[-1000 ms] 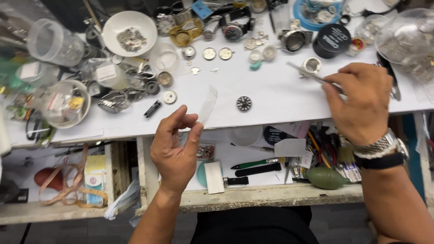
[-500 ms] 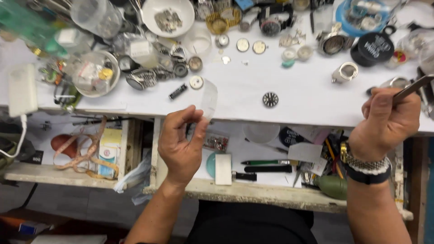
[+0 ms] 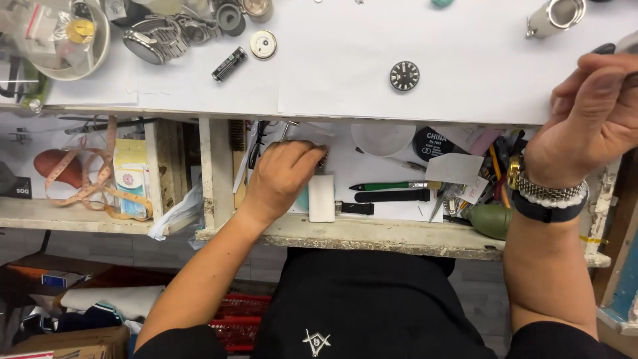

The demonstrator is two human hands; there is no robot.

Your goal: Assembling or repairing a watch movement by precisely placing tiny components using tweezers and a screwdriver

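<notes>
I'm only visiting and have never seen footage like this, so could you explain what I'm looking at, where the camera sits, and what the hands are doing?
There is no machine here: a person works with bare hands, filmed from a camera on their head looking down. The left hand reaches into an open drawer below the white worktop, touching small items there; what it grips is hidden. The right hand, wearing a wristwatch, is closed around a thin tool at the picture's edge. On the worktop lie a round watch dial, a small battery and a metal watch. In the drawer are a green-handled tool and black straps.

Round watch dial (image 3: pixel 404 75) on white bench top (image 3: pixel 345 60); battery (image 3: pixel 229 64), wristwatch (image 3: pixel 154 41), green blower (image 3: pixel 490 220), tape measure (image 3: pixel 80 179).
</notes>
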